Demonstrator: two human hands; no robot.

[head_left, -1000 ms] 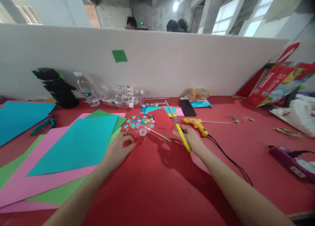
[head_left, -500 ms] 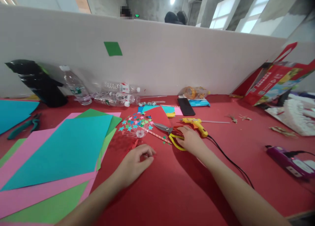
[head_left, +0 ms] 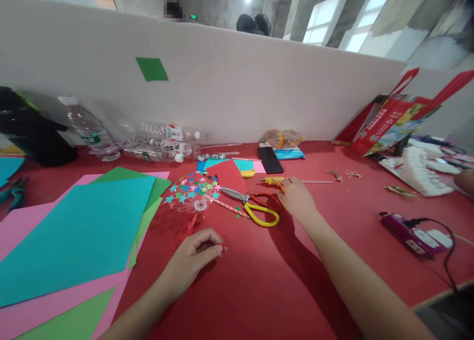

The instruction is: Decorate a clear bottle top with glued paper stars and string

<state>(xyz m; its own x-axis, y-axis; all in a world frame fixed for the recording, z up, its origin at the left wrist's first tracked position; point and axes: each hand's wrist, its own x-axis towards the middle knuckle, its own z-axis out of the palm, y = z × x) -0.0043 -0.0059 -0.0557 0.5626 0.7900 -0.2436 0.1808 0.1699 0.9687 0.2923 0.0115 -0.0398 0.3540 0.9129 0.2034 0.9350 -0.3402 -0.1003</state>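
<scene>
My left hand (head_left: 198,256) is low over the red table, thumb and fingers pinched on a small red paper piece (head_left: 223,247) that shows at the fingertips. My right hand (head_left: 298,196) is closed around the yellow hot glue gun (head_left: 273,181), whose nozzle points left and whose handle the hand hides. Just left of it lie scissors (head_left: 246,198) with one red and one yellow handle. Beyond my left hand stands a clear plastic dome (head_left: 192,192) covered in coloured paper stars. A striped paper straw (head_left: 229,207) runs from it toward the scissors. Red paper scraps (head_left: 190,225) lie before the dome.
Coloured paper sheets (head_left: 81,226) cover the left side. Plastic bottles (head_left: 159,149), a phone (head_left: 270,159) and a wrapped snack (head_left: 285,138) line the white partition (head_left: 229,83). At right are a purple power strip (head_left: 411,234), a red bag (head_left: 392,120) and another person's hand (head_left: 464,182).
My right hand has moved off the scissors and right onto the glue gun. The scissors stay on the table. My left hand remains pinched in nearly the same place; the view has turned right.
</scene>
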